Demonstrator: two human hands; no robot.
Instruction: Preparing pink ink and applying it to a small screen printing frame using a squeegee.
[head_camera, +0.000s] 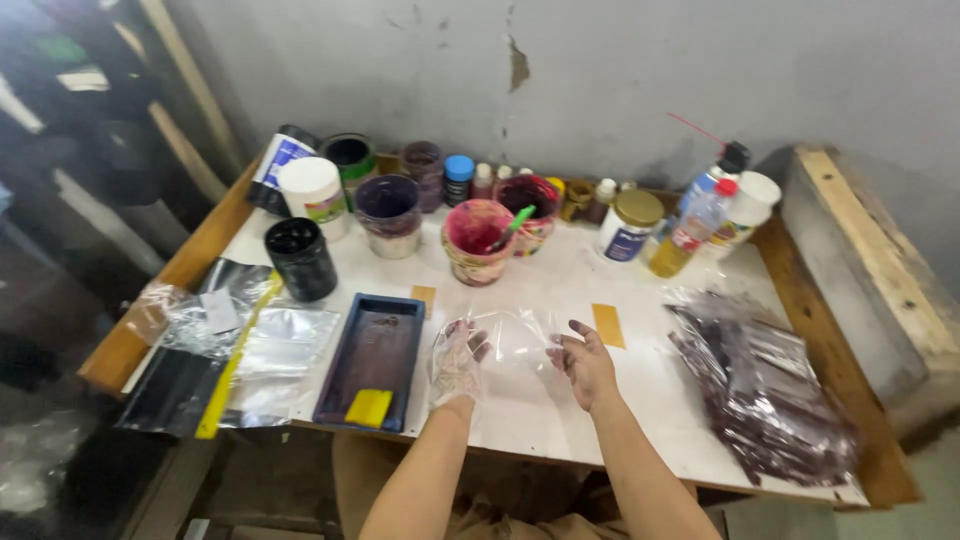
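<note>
My left hand (456, 362) wears a thin clear plastic glove and holds one edge of a clear plastic bag (515, 335) above the white tabletop (560, 400). My right hand (585, 365) is bare, stained dark at the fingertips, and grips the bag's other edge. The bag hangs stretched between both hands. Just left of my left hand lies a dark blue rectangular tray (372, 355) with a yellow scraper (369, 407) at its near end.
Pots of dark and pink paste (477, 240), a black cup (300, 258), jars and bottles (690, 225) line the back. A stack of dark filled plastic bags (760, 385) lies right. Plastic sheets and a yellow ruler (235, 360) lie left. A wooden beam (870, 260) borders the right.
</note>
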